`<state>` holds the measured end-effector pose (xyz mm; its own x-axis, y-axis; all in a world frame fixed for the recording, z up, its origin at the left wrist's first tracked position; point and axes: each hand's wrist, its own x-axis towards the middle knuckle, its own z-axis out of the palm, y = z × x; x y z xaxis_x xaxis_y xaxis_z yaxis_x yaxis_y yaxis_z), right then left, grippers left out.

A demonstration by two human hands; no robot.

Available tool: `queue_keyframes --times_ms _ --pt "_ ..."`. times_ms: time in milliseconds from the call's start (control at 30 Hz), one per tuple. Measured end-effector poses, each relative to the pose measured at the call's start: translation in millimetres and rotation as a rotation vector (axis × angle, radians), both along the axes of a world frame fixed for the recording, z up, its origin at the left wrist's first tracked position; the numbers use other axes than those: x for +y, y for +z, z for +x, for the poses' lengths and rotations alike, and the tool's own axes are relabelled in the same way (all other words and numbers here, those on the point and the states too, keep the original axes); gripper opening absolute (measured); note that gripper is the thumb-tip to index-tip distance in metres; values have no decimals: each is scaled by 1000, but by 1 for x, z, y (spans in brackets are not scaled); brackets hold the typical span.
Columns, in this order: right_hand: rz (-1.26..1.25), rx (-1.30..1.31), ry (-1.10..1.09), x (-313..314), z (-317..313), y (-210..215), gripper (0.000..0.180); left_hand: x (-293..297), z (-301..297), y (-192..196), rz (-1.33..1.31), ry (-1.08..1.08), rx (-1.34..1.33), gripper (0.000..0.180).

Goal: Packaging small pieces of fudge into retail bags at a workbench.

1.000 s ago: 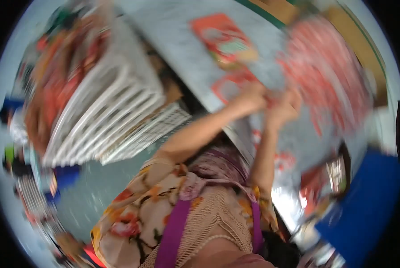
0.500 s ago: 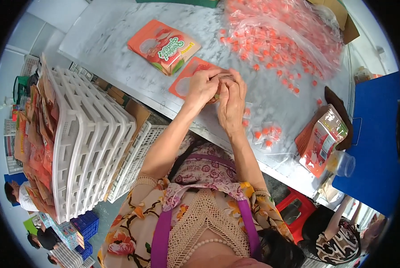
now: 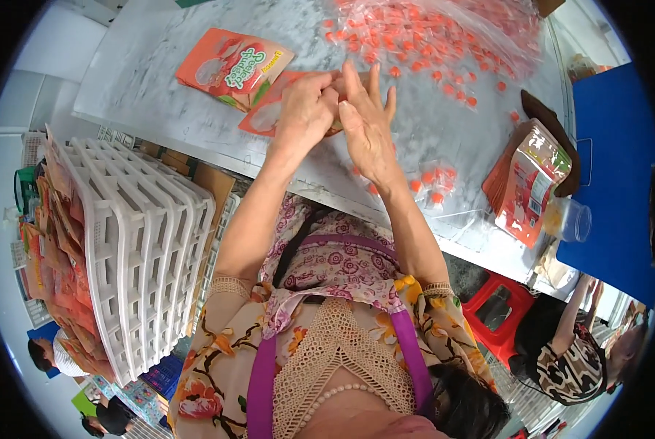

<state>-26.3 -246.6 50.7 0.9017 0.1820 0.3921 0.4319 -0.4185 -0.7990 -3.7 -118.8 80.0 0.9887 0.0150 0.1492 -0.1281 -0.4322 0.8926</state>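
A flat red pouch (image 3: 264, 117) with a pale round window lies at the table's near side, partly hidden beneath my hands. Over its right end, my left hand (image 3: 305, 113) is closed with curled fingers, gripping the pouch's edge. Close against it, my right hand (image 3: 368, 128) has its fingers spread apart and its thumb beside the left fingertips. A stack of matching printed pouches (image 3: 229, 67) lies just beyond, to the left. Small clear packets with orange-red pieces (image 3: 431, 183) rest to the right of my right wrist.
A large clear bag (image 3: 474, 29) of orange-red packets spills across the far marble-patterned table (image 3: 141, 69). More pouches (image 3: 529, 183), a clear plastic cup (image 3: 573, 219) and a blue panel (image 3: 613, 161) are at right. White crates (image 3: 144, 249) holding pouches stand left; a red stool (image 3: 492, 307) is near a person.
My right hand has opened, its fingers going from bent over the pouch to spread upward. The whole view has shifted slightly, with the table things now higher and further left.
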Motion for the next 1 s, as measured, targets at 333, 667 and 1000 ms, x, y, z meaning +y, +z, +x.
queue_keyframes --times_ms 333,667,1000 --pt "-90 11 -173 -56 -33 -33 58 17 6 58 345 44 -248 30" --pt "-455 -177 -137 -45 -51 -73 29 12 4 74 370 9 -166 31" --pt "-464 -123 -435 -129 -77 -44 22 -1 -15 64 252 -26 -36 28"
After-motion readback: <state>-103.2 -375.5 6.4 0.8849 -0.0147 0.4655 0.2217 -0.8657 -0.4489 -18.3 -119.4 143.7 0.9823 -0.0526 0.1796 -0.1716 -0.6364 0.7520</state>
